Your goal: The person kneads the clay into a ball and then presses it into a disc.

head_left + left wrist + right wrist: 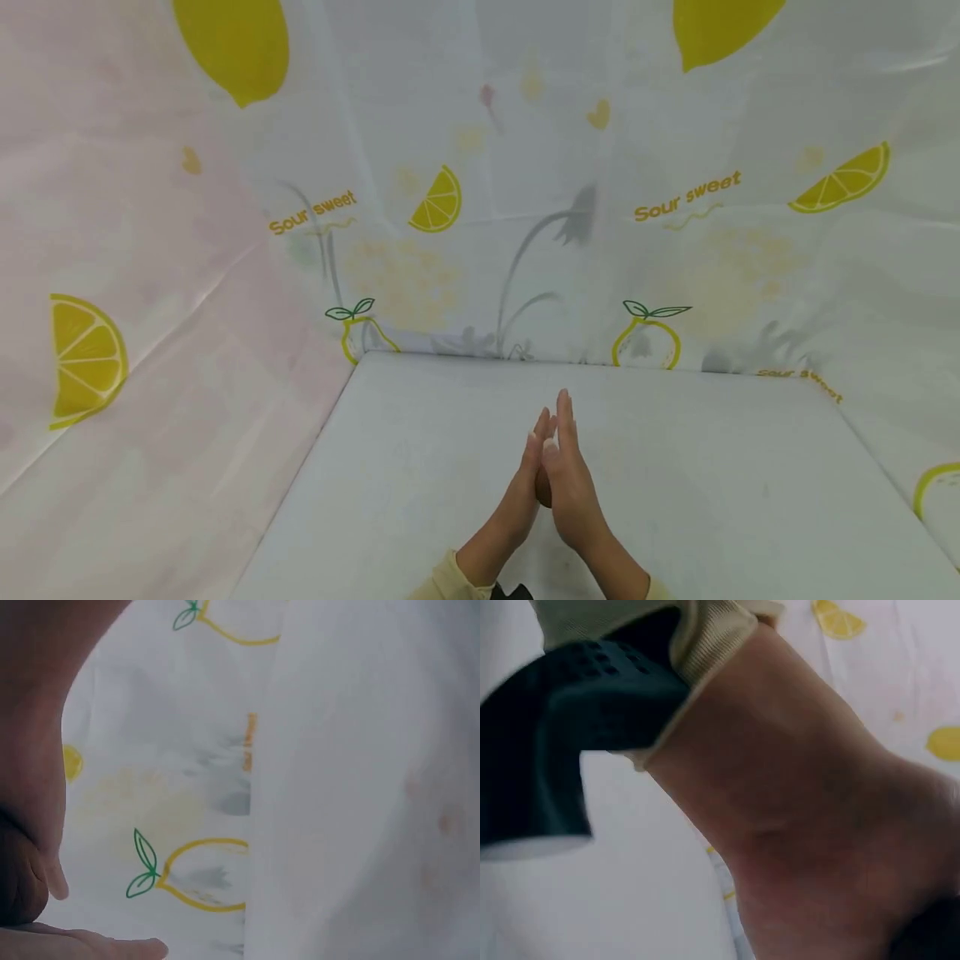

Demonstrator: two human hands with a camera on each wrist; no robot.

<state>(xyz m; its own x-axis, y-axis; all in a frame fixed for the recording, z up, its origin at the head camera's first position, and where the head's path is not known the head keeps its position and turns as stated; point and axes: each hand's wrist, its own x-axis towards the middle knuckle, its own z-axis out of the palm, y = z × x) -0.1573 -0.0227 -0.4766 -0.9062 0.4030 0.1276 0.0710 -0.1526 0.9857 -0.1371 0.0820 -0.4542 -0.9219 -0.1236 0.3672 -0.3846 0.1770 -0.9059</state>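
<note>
Just ahead of the wrists, the fingers (566, 423) are held straight and laid nearly palm to palm, those of the left hand (522, 483) facing those of the right hand (573, 487); neither set is curled. A brown lump (543, 490) is held between the two palms, behind the fingertips and toward the heels of the hands. By neither hand is it plainly more closely approached, since it is flanked by both. Its visible edge is longer along the line of the fingers than across it, but its true long axis is hidden by the palms. Any further handling, it is judged, would turn on that narrow space between the palms.

By the left wrist view, what seems to be the same lump is shown fuller and rounded, close above outstretched fingers at the lower left; from the head view only a sliver is given. By the right wrist view, no fingertips are shown: a bare wrist, a pale cuff (712, 645) and a dark curved fitting (604, 712) are seen, and a black patch at the lower corner cannot be identified.

Beneath and around the fingers the white counter (390, 467) is spread, and beyond them a lemon-printed cloth (450, 283) is hung.
</note>
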